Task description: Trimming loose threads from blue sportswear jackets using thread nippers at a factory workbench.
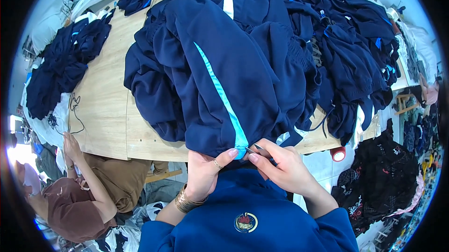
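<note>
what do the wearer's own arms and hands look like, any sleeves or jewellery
Both blue sleeves leave the forearms bare. The left hand wears a thin gold-coloured ring, and its wrist a wide gold-coloured bracelet that looks like stacked bands. The right hand and wrist show no jewellery. Both hands are ungloved.

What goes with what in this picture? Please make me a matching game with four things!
Things:
1. Left hand
2. Right hand
3. Bracelet
4. Long stripe

Clues:
A. holds a pointed metal tool
B. light blue
C. wears a ring and pinches the navy garment
D. gold

Right pairs: 1-C, 2-A, 3-D, 4-B
</note>
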The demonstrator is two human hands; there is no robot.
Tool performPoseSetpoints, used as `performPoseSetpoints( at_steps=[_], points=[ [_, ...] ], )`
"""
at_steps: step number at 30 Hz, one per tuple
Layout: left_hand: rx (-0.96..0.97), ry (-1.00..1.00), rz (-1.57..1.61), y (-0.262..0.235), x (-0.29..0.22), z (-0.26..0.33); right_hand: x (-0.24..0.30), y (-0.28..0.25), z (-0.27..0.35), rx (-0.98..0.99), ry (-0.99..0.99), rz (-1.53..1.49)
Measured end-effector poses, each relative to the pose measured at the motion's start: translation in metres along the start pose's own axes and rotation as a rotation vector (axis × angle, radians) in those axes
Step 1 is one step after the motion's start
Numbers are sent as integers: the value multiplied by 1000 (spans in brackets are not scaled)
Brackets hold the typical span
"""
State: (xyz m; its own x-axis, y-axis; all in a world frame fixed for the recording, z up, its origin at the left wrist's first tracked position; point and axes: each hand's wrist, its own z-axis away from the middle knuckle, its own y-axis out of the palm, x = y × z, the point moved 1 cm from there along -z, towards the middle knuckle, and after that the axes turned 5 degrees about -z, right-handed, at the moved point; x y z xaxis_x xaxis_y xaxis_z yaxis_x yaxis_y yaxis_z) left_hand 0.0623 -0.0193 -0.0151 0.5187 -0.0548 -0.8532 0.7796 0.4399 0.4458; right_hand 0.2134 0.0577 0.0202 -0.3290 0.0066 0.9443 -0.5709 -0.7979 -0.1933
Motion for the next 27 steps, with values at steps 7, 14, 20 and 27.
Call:
performPoseSetpoints(
  at_steps=[7,14,20,27],
  points=[
    [0,45,-36,0,0,0,1,-1,-1,19,-1,-2],
    [-1,46,-42,0,2,0,-4,-1,-1,13,-56,24],
    [21,44,-45,1,2,0,-2,-2,-1,9,-46,42],
    [18,69,-59,3,3,-1,-1,-2,0,16,-46,47]
  ],
)
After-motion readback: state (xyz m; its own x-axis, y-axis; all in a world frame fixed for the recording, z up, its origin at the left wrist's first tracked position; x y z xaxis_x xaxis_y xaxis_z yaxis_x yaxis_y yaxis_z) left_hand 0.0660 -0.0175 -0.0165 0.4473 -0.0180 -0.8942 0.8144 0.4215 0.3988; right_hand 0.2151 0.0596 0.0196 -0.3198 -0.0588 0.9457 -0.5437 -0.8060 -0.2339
